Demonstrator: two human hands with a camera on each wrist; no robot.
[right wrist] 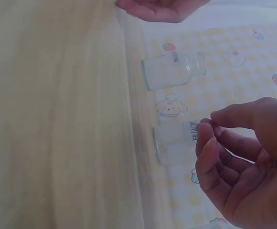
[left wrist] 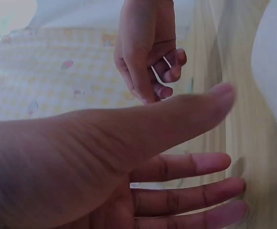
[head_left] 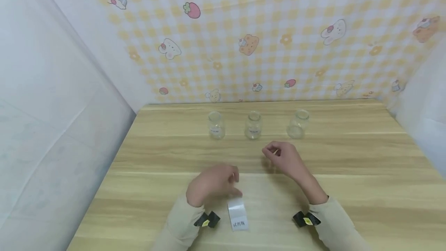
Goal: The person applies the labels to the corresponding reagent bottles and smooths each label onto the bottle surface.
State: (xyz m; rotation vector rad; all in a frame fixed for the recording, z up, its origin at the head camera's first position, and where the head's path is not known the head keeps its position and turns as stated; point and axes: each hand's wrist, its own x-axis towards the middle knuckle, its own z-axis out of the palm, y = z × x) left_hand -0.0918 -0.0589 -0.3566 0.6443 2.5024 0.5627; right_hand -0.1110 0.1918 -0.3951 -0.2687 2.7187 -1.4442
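Observation:
My left hand (head_left: 212, 183) hovers over the table with thumb and fingers apart, nothing between them. Just below its thumb lies a pale label strip (head_left: 238, 216) with dark handwritten characters. My right hand (head_left: 285, 158) is raised in front of the jars, its fingers loosely bent and the thumb near the index fingertip; no object shows there. Three clear glass jars stand in a row: the left jar (head_left: 216, 125) and middle jar (head_left: 253, 125) bear small written labels, while no label shows on the right jar (head_left: 298, 124). In the right wrist view, the middle jar is partly behind my fingertips.
The wooden table (head_left: 156, 154) ends behind the jars at a yellow checked cloth (head_left: 223, 76) with cartoon prints. White sheets (head_left: 69, 100) hang at both sides. Each wrist wears a black device (head_left: 207, 219) with a yellow mark.

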